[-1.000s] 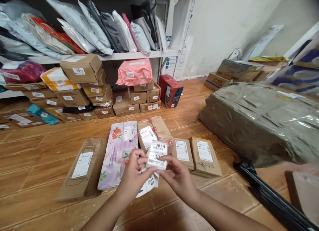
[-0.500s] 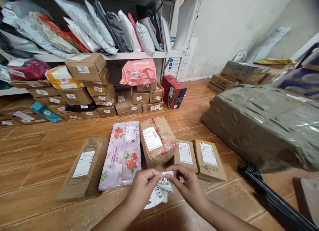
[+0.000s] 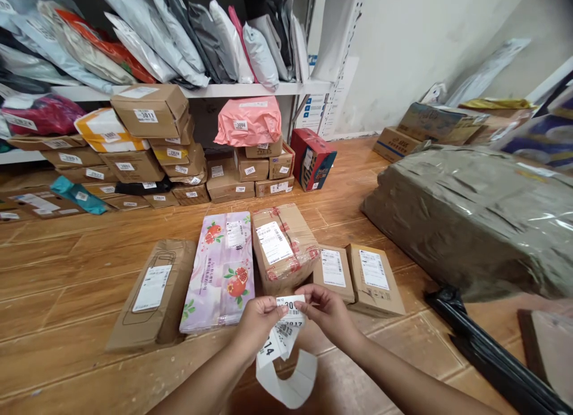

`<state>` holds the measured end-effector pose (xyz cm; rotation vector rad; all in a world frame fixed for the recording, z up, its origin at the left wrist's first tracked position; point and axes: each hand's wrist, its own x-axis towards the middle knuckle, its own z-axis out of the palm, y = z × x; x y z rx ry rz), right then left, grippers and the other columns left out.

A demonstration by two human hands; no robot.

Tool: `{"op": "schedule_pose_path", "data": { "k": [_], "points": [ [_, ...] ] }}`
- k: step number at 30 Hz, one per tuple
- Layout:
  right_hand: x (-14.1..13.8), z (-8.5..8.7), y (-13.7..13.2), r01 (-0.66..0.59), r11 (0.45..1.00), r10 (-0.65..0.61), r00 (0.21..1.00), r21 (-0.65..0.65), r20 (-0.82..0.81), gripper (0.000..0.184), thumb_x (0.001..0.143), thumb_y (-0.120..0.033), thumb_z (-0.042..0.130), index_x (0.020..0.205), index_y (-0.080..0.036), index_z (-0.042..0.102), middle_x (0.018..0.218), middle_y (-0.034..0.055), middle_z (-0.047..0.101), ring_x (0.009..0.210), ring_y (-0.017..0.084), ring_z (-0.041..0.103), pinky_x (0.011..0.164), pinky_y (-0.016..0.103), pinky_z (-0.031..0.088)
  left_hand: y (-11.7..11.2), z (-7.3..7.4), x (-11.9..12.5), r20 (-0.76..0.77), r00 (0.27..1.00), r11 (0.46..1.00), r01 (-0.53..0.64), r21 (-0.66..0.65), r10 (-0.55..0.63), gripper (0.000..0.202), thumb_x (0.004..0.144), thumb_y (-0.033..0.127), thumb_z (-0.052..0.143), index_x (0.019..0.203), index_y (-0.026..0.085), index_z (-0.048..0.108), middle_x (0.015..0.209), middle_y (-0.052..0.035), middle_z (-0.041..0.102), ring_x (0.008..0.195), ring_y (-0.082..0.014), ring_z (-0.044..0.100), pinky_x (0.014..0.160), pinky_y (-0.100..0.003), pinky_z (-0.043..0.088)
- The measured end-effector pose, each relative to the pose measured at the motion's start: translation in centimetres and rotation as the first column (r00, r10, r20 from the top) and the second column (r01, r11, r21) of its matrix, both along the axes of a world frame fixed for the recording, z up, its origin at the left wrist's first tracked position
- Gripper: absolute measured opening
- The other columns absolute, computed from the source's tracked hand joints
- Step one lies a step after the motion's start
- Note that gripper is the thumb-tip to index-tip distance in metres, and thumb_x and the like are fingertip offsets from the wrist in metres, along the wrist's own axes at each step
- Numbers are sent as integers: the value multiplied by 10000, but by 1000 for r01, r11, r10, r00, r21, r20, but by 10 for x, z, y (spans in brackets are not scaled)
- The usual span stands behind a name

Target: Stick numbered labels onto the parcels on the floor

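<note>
A strip of white number labels (image 3: 290, 320) is stretched between my two hands, and its loose tail curls down below them. My left hand (image 3: 259, 322) pinches the strip's left side between thumb and fingers. On the right side, my right hand (image 3: 326, 312) pinches the same strip. Just beyond the hands stands a taped cardboard box (image 3: 295, 242) with a white shipping label. Left of it lie a purple box with pomegranate pictures (image 3: 218, 271) and a long brown carton (image 3: 154, 295). Two small cartons, one brown (image 3: 332, 273) and one with a yellowish edge (image 3: 375, 277), sit to the right.
Numbered parcels, with a pink one (image 3: 249, 121) on top, are stacked below a shelf (image 3: 286, 88) of plastic mailers. A large wrapped bundle (image 3: 461, 218) lies at right, with a black plastic roll (image 3: 492, 355) before it. A red box (image 3: 310, 158) stands near the wall.
The labels between my hands are pulled flatter, showing more of the printing, and the strip's curled tail now hangs into view. My hands have shifted slightly left and up.
</note>
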<state>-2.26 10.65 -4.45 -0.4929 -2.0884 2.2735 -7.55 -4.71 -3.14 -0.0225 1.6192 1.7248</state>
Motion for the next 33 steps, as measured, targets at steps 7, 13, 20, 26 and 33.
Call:
{"op": "schedule_pose_path", "data": {
  "k": [7, 13, 20, 26, 33],
  "points": [
    [0, 6, 5, -46, 992, 46, 999, 118, 0, 354, 634, -477, 727, 777, -159, 671, 685, 30, 629, 639, 158, 543, 621, 309, 422, 1, -4, 0, 36, 999, 999, -18, 35, 17, 602, 420, 601, 773, 725, 92, 672, 594, -45, 655, 612, -171, 574, 650, -297, 429],
    [4, -4, -3, -50, 972, 63, 997, 228, -49, 321, 719, -482, 653, 791, -170, 662, 646, 20, 581, 604, 152, 502, 563, 288, 390, -2, -10, -5, -151, 986, 992, 50, -117, -67, 459, 557, 577, 649, 603, 128, 569, 579, -16, 565, 554, -129, 454, 556, -265, 343],
    [-1, -22, -22, -26, 974, 43, 997, 225, -71, 296, 782, -477, 592, 802, -192, 669, 679, 32, 597, 632, 166, 536, 554, 286, 409, -15, -28, -14, -347, 934, 946, -28, -322, -90, 429, 692, 561, 503, 524, 174, 431, 513, 39, 381, 540, -116, 345, 543, -264, 258],
    [-37, -1, -32, 12, 924, 62, 982, 383, -180, 227, 776, -412, 607, 766, -207, 702, 814, 77, 612, 792, 215, 579, 670, 336, 468, -28, -25, -23, -256, 965, 951, -131, -281, 57, 624, 622, 787, 449, 467, 184, 402, 431, 31, 391, 462, -119, 372, 512, -261, 283],
    [-41, -12, -19, 446, 882, -465, 877, -152, -124, 296, 653, -470, 724, 806, -225, 658, 688, 5, 630, 546, 133, 500, 489, 266, 418, -55, -4, -33, -216, 963, 927, 76, -366, -164, 536, 626, 665, 570, 441, 187, 413, 414, 40, 390, 443, -106, 338, 484, -246, 238]
  ]
}}
